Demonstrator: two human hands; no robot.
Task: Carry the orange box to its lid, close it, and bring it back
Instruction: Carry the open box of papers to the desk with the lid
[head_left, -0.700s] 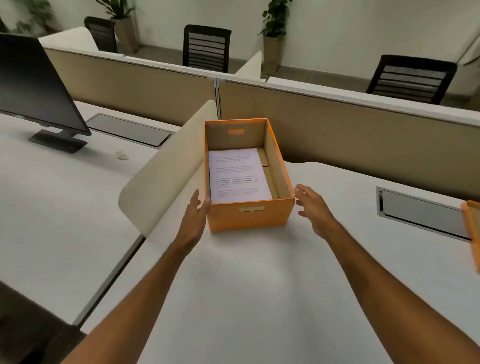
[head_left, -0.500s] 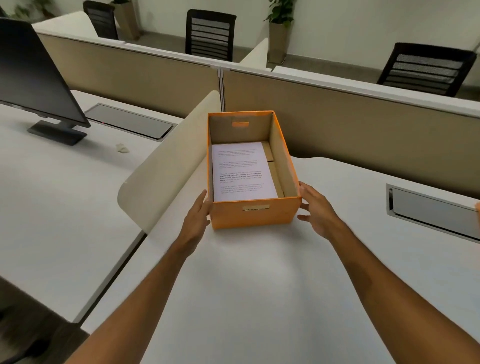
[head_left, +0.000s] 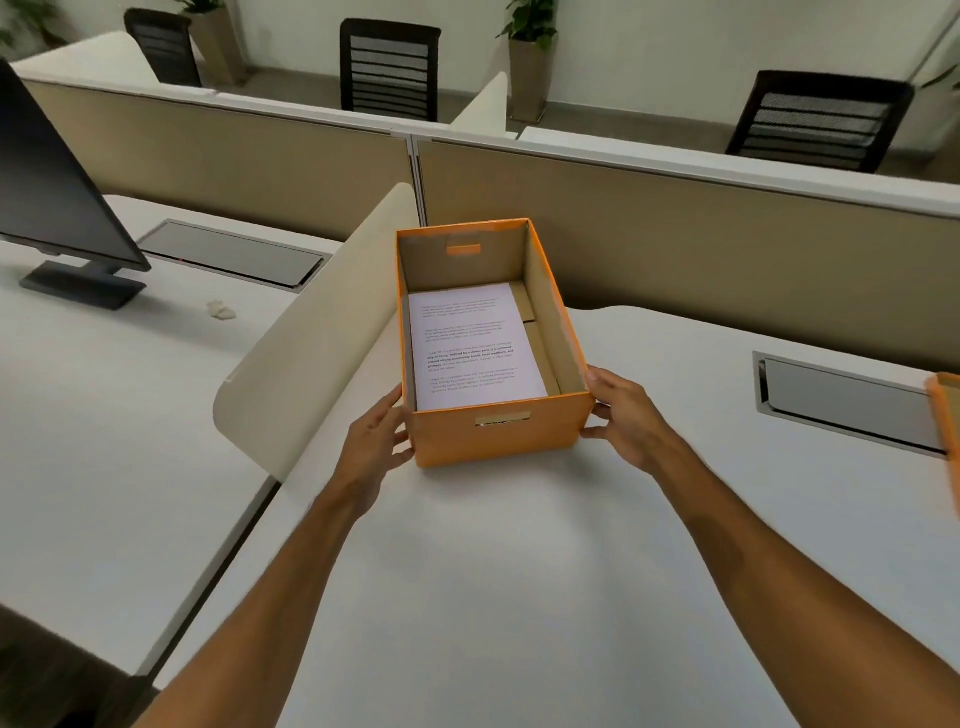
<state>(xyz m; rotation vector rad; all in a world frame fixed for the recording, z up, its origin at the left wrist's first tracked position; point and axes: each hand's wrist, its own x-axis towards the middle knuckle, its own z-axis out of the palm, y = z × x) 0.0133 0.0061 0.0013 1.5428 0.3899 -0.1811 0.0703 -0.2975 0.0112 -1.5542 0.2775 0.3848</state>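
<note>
An open orange box (head_left: 498, 441) with a brown cardboard inside stands on the white desk (head_left: 493, 571), holding a printed sheet of paper (head_left: 472, 345). My left hand (head_left: 374, 447) presses against its left wall near the front corner. My right hand (head_left: 623, 415) grips the right front corner, thumb on the rim. An orange piece, apparently the lid (head_left: 946, 431), shows at the far right edge, mostly cut off by the frame.
A cream curved divider (head_left: 306, 353) stands just left of the box. Beige partition panels (head_left: 701, 234) run behind it. A monitor (head_left: 57, 208) stands on the left desk. Grey cable hatches (head_left: 841, 405) are set into the desks. Office chairs stand beyond.
Both hands have closed in from either side and now hold the box's front corners. The box itself stays on the desk.
</note>
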